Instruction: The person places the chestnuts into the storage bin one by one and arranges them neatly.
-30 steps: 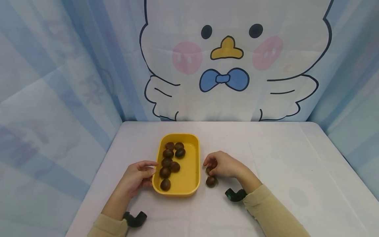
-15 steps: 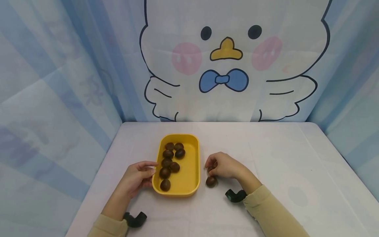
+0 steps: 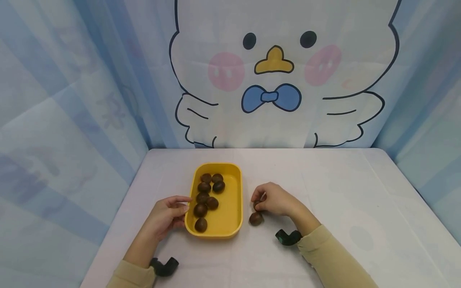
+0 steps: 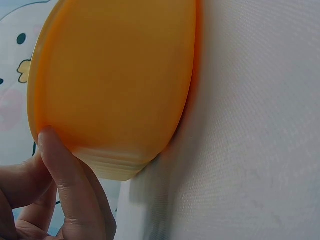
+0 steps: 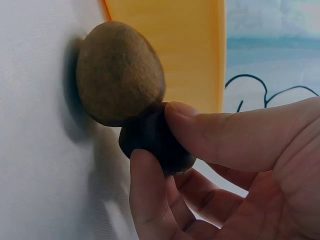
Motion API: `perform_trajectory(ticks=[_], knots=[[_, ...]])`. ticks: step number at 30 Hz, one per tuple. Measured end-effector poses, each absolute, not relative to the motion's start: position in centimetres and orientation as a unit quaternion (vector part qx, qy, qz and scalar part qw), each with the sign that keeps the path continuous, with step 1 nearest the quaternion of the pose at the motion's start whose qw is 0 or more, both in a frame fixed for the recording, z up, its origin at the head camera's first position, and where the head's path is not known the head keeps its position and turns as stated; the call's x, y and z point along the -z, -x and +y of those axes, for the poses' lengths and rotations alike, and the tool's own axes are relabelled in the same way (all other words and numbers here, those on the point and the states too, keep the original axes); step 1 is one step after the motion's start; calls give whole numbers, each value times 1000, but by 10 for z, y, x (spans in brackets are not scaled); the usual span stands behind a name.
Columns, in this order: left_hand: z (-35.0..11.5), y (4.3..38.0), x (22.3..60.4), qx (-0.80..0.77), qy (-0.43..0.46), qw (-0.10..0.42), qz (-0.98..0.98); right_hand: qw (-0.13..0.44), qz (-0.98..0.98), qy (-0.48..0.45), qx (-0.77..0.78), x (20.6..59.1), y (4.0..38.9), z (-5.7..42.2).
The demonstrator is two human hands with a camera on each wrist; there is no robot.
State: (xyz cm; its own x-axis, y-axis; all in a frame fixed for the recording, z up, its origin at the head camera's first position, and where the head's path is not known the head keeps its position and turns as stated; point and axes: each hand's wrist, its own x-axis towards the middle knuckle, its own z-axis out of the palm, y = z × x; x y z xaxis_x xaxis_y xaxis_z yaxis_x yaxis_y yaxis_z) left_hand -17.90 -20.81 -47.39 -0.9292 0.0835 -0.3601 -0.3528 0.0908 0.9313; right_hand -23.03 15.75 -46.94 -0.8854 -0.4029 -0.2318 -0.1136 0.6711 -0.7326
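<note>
My right hand [image 3: 275, 199] pinches a dark chestnut [image 5: 152, 140] between thumb and fingertips, just right of the yellow tray [image 3: 230, 200]. Right beside it on the table, a second chestnut [image 3: 256, 219] lies nearer to me; in the right wrist view this chestnut [image 5: 120, 75] shows its rough pale base and overlaps the pinched one. At the tray's left side, my left hand [image 3: 167, 214] holds the rim, the thumb [image 4: 62, 170] against the outer wall. Several chestnuts [image 3: 200, 210] lie along the left half of the tray.
A white cloth covers the table [image 3: 324, 176]. Behind it hangs a curtain [image 3: 201, 32] printed with a cartoon face, and blue and white curtains close both sides. Black wrist devices [image 3: 165, 267] sit at both cuffs.
My right hand has shifted slightly right, away from the tray, its fingers now round the chestnut. The loose chestnut has moved a little. The left hand and tray have stayed put.
</note>
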Motion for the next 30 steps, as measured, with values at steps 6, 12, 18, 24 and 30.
perform_trajectory(ticks=[6,12,18,24,30], knots=[[-208,179,474,-668,92,163,720,181,891,134,394,465,231,159],[-209,179,475,-670,87,164,718,177,880,135,420,460,232,160],[-208,179,474,-670,91,161,719,179,863,138,453,452,232,159],[-208,179,475,-669,94,157,720,183,850,138,474,444,232,153],[-208,179,476,-667,97,157,722,173,843,151,487,439,231,143]])
